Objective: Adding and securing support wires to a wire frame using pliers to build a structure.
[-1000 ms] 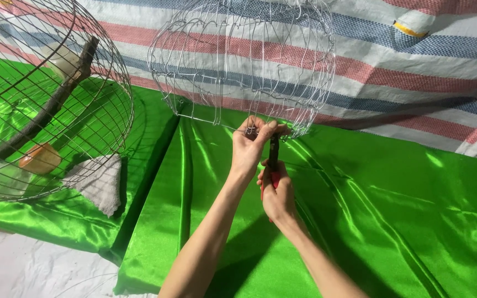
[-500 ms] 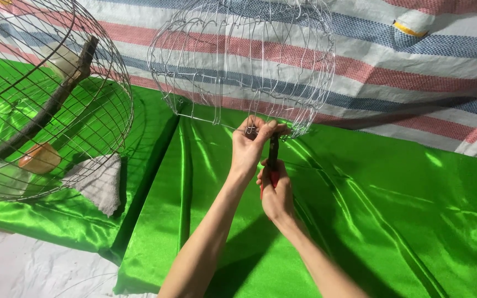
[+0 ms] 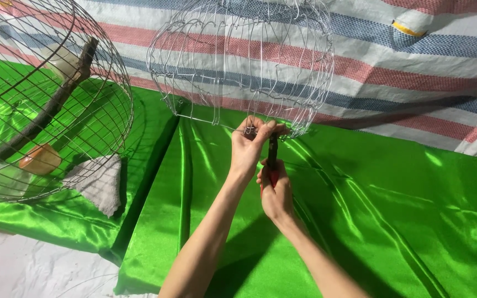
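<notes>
A half-built wire cage frame (image 3: 238, 60) of thin silver wires stands on shiny green cloth (image 3: 393, 221), with its lower rim toward me. My left hand (image 3: 248, 148) pinches that lower rim wire between thumb and fingers. Just below it, my right hand (image 3: 274, 193) grips red-handled pliers (image 3: 272, 157) that point up, their dark jaws at the same spot on the rim. Both forearms reach in from the bottom of the view.
A finished round wire cage (image 3: 40, 99) sits at left, holding a wooden branch perch (image 3: 51, 107) and an orange cup (image 3: 40, 159). A grey rag (image 3: 100, 182) lies beside it. A striped tarp (image 3: 415, 60) covers the back; pale floor shows bottom left.
</notes>
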